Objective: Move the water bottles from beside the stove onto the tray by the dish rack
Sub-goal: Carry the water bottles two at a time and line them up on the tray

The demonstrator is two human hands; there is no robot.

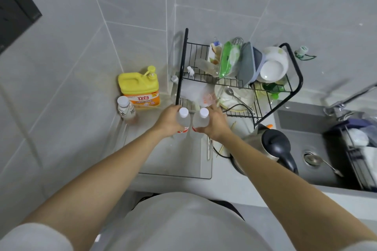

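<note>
Two clear water bottles with white caps and red labels stand upright side by side over the far end of the grey tray. My left hand grips the left bottle around its body. My right hand grips the right bottle the same way. Both bottles are just in front of the black wire dish rack. I cannot tell whether their bases touch the tray.
A yellow detergent jug and a small white-capped drink bottle stand at the tray's far left by the wall. A black kettle sits right of the tray. The sink lies further right, with a faucet.
</note>
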